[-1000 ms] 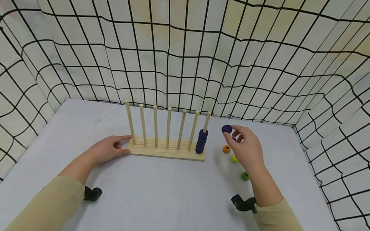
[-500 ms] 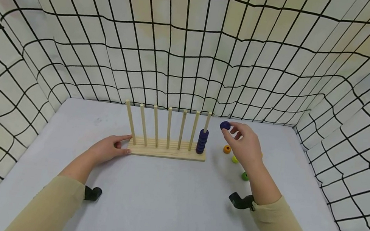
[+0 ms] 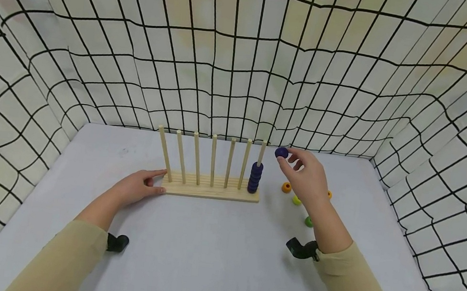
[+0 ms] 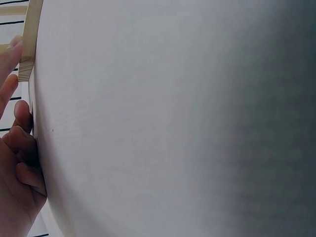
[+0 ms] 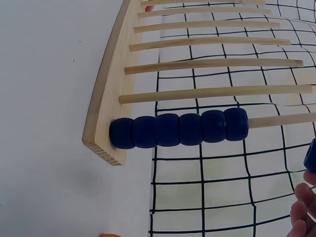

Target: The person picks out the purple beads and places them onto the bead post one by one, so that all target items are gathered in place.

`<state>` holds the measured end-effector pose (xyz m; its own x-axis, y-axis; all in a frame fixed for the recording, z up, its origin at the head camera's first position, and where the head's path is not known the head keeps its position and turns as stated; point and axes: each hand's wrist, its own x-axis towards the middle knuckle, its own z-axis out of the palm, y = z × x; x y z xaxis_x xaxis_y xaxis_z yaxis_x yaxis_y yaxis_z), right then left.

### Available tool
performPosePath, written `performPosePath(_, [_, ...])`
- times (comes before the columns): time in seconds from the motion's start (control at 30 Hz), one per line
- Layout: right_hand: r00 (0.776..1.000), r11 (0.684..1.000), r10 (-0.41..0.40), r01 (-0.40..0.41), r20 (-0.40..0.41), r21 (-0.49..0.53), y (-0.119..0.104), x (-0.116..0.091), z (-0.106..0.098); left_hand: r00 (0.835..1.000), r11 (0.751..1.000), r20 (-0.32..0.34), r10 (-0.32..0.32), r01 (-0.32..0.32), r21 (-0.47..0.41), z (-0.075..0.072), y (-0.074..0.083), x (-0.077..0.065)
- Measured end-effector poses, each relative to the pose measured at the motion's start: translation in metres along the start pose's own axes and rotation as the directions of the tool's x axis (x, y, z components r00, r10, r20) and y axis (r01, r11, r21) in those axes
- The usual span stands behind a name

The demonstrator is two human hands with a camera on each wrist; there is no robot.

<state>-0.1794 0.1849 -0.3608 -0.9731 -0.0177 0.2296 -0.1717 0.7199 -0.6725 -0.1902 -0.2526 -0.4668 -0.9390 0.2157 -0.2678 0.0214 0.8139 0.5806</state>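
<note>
A wooden peg rack (image 3: 211, 191) with several upright pegs stands on the white table. Its rightmost peg carries a stack of dark blue beads (image 5: 179, 129), the top part of the peg bare. In the head view my left hand (image 3: 135, 187) holds the rack's left end, index finger at the back corner and thumb at the front. My right hand (image 3: 309, 178) pinches one dark blue bead (image 3: 281, 153) between thumb and fingertips, raised just right of that peg's tip. Only the bead's edge and some fingers show in the right wrist view.
Right of the rack lie an orange bead (image 3: 286, 187), a yellow bead (image 3: 296, 200) and a green bead (image 3: 309, 222). Another orange bead (image 3: 329, 194) shows partly behind the right wrist. Black netting (image 3: 231, 68) over pale walls encloses the table's back and sides.
My right hand has lifted the blue bead a little and brought it left, closer to the rightmost peg. The left hand and the rack have stayed in place.
</note>
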Motion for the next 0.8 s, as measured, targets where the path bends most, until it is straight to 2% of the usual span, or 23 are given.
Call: performPosePath(0.8, [0.997, 0.997, -0.050, 0.053, -0.050, 0.047, -0.023, 0.007, -0.001, 1.000, 1.000, -0.004, 0.016, -0.016, -0.009, 0.000, -0.002, 0.000])
